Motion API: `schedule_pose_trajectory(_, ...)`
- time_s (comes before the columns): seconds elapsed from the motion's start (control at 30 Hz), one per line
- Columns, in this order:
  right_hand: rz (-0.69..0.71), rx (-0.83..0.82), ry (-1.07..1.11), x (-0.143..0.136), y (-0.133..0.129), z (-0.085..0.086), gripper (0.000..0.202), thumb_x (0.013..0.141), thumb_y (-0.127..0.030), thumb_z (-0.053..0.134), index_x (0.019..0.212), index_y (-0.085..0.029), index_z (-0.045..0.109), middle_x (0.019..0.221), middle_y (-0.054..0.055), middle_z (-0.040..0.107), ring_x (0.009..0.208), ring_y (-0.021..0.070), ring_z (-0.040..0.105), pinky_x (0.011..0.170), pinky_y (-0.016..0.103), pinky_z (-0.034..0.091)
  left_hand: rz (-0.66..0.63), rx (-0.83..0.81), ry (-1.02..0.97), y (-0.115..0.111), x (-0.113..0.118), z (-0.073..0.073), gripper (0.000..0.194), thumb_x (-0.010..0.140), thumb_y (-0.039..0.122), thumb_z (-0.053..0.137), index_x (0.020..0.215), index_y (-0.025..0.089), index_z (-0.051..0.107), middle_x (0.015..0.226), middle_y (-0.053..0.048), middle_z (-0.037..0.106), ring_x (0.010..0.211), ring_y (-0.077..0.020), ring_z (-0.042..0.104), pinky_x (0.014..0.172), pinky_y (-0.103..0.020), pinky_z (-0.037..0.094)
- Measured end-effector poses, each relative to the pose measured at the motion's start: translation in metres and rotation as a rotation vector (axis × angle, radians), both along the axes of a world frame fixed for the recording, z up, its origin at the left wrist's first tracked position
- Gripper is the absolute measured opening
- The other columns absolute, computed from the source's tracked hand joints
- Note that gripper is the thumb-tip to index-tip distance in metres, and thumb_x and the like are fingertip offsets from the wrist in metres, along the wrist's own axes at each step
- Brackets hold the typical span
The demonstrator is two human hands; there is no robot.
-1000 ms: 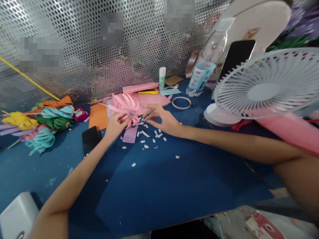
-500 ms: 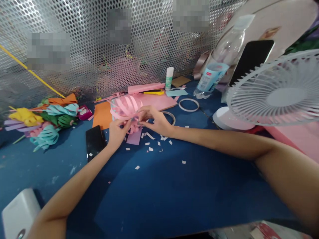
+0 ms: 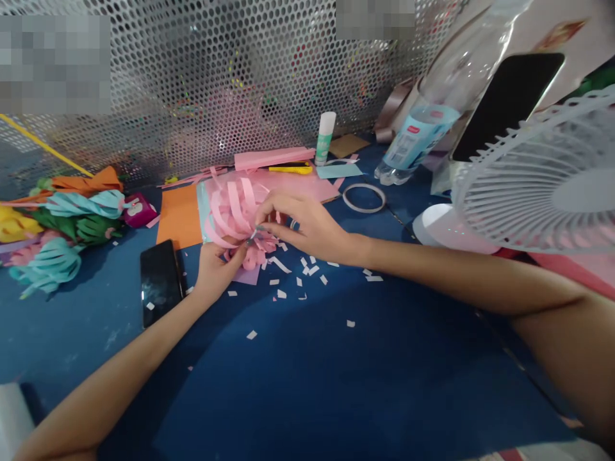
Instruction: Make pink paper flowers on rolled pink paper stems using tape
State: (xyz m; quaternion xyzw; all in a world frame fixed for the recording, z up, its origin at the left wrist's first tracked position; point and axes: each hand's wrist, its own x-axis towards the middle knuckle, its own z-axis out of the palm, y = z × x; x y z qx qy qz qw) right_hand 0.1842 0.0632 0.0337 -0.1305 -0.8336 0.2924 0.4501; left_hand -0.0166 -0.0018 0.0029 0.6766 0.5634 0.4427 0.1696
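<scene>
Flower [image 3: 235,202]: pink paper strips curved into loops, in front of the pink sheet [image 3: 298,182], just above or resting on the table [image 3: 336,384]; which of the two cannot be told.
Left hand [image 3: 214,272]: thumb and fingers nearly closed, pinching the flower low on its near side.
Right hand [image 3: 312,227]: fingers bent, thumb and index tips drawn together at the gathered end; whether they grip paper or only touch it is unclear.
Handling: probably very light and springy; the thin loops would likely crease or tear under a squeeze.
Best hold: the gathered end, it seems, where strips bunch together and should be firmest; the open loops are better left free.
Under and beside: lilac paper [image 3: 247,276] partly below the flower, white scraps [image 3: 281,294] nearby, orange paper [image 3: 177,218] to the left.
Glue stick [image 3: 325,137]: upright behind, apart from both hands.
</scene>
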Motion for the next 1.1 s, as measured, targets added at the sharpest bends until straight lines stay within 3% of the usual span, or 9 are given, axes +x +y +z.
schedule_pose_trajectory(0.2,-0.069,0.192,-0.316,0.008,0.002,0.022,0.014,0.098,-0.024,0.05,0.093,-0.015,0.059,0.089,0.002,0.063,0.078,0.0129,0.054,0.068,0.025,0.039,-0.024,-0.008,-0.033,-0.002,0.004,0.004,0.037,0.083,0.031,0.057,0.051,0.017,0.048,0.045,0.004,0.043,0.044,-0.008,0.036,0.045,-0.023,0.031)
schedule_pose_trajectory(0.47,-0.216,0.472,-0.607,0.006,-0.008,0.019,0.016,0.099,-0.016,0.038,0.098,-0.013,0.054,0.092,0.008,0.064,0.078,0.0172,0.055,0.062,0.028,0.032,-0.042,-0.038,-0.027,-0.003,0.006,0.006,0.033,0.083,0.03,0.056,0.052,0.017,0.054,0.044,0.002,0.048,0.043,-0.0084,0.039,0.044,-0.022,0.031)
schedule_pose_trajectory(0.9,-0.321,0.763,-0.707,0.003,-0.006,0.013,0.032,0.094,-0.003,0.026,0.1,-0.011,0.057,0.09,0.011,0.06,0.083,0.0226,0.052,0.061,0.034,0.039,-0.112,0.044,0.046,-0.002,0.009,0.008,0.037,0.083,0.027,0.054,0.05,0.018,0.041,0.044,0.006,0.032,0.043,-0.0075,0.029,0.044,-0.024,0.027)
schedule_pose_trajectory(1.1,-0.322,0.795,-0.696,0.002,-0.008,0.013,0.033,0.094,-0.001,0.027,0.1,-0.011,0.058,0.092,0.012,0.061,0.084,0.0236,0.052,0.061,0.035,0.04,-0.107,0.046,0.061,-0.002,0.006,0.005,0.037,0.083,0.026,0.055,0.05,0.019,0.04,0.043,0.006,0.032,0.042,-0.0075,0.029,0.043,-0.024,0.026)
